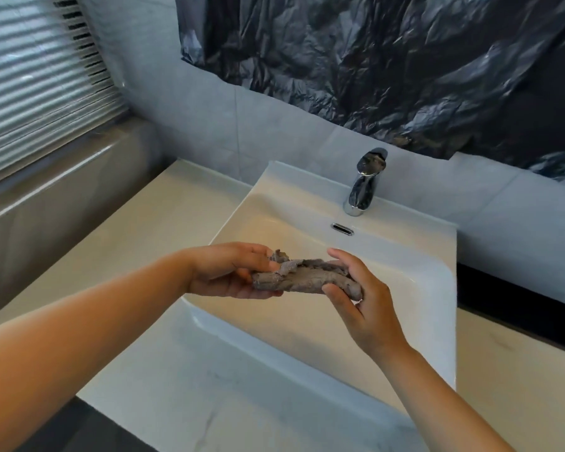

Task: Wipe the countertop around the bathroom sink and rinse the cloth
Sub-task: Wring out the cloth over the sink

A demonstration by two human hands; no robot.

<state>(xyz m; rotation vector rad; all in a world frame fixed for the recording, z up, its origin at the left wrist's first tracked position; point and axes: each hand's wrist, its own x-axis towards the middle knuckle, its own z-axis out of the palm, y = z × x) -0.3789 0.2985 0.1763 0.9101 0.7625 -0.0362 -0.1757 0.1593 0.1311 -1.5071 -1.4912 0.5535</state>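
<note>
From the head camera, the left hand (229, 272) and right hand (362, 301) each grip one end of a bunched grey cloth (302, 278), holding it above the white sink (405, 256). The chrome tap (362, 184) stands behind, and the pale surface (144, 230) lies to the left.

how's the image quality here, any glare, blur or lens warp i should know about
Head view: wide-angle warp slants the window blinds and the sink and stretches the lower corners; daylight comes through the blinds at left; bright glints sit on the chrome faucet and the crinkled black plastic sheet; the cloth, left hand and right hand look slightly soft but readable.
</note>
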